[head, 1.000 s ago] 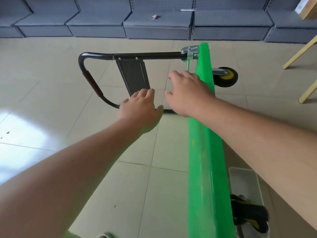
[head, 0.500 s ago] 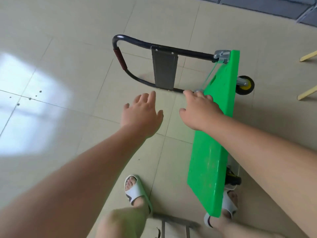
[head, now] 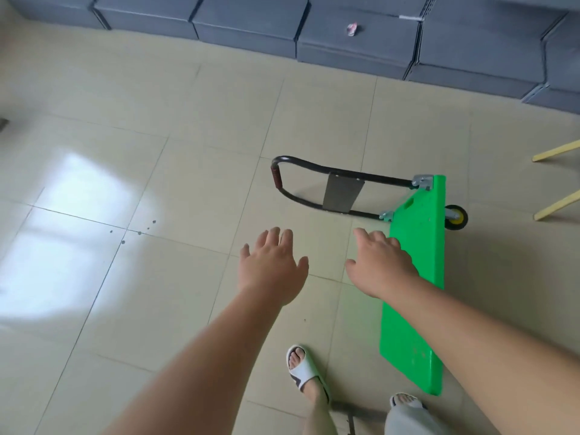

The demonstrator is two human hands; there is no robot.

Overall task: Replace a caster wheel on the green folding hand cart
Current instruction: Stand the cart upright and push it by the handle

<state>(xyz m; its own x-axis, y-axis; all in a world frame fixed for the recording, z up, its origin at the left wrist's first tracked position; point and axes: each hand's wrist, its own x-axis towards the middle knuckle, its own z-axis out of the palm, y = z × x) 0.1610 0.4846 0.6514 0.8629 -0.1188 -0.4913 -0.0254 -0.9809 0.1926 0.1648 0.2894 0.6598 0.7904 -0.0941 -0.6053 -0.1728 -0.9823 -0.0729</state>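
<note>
Standing on its long edge at 3 o'clock, the green cart (head: 417, 277) shows one caster wheel (head: 456, 217). What's hidden? (Desk)

Its underside, turned away. Whether the right hand (head: 381, 265), fingers spread, touches the deck's edge is unclear. The left hand (head: 271, 268), at centre, hangs loose and holds nothing. (Photographer)

Changed in half a second? (Desk)

The view has pulled back. The right fingertips have left the handle (head: 314, 166) hinge, and grey shelving (head: 345, 48) reappears at 12 o'clock. (Photographer)

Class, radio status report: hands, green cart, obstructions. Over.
Left hand open over floor. Right hand open at green cart edge, contact unclear. Cart on its side, handle out, one wheel showing. Nothing between hands and cart.
</note>
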